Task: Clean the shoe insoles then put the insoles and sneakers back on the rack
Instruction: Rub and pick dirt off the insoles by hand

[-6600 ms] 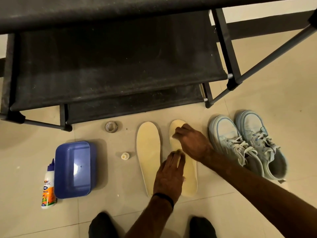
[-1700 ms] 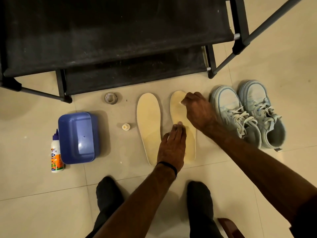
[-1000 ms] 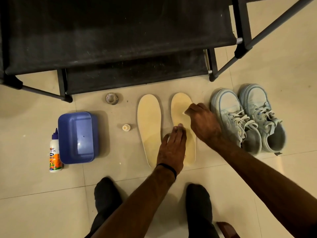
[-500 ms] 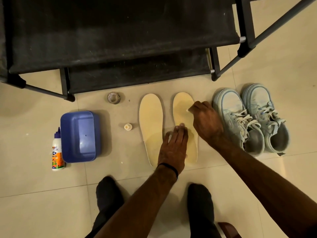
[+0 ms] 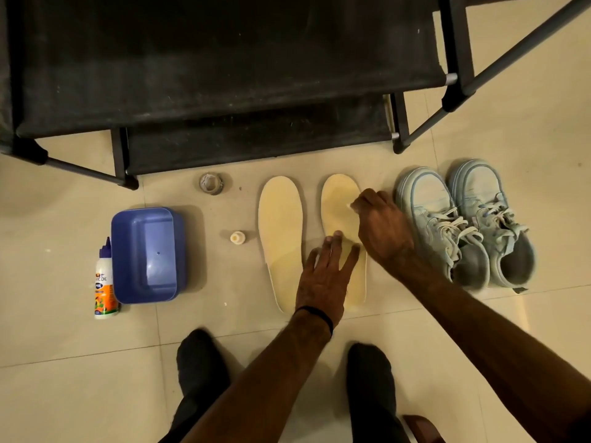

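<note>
Yellow foam insole (image 5: 339, 203) is lying on the floor (image 5: 64, 340) beside the sneakers (image 5: 463, 222); the left hand (image 5: 324, 279), grip apart, is pressing it flat so the right hand (image 5: 382, 228), grip clamped on a small white piece (image 5: 348, 205), is rubbing it.

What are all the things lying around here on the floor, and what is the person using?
Shoe rack: one, black, at the top.
Insoles: two, pale yellow, flat on the floor below the rack; left insole bare, right insole under both hands.
Sneakers: one pair, light blue, right of the insoles.
Tub: one, blue, on the left.
Bottle: one, white and orange with a blue tip, left of the tub.
Small cap: one, cream, between tub and insoles.
Tape roll: one, greyish, near the rack.
Left hand: flat, pressing the right insole.
Right hand: closed on something small and white, too small to identify.
</note>
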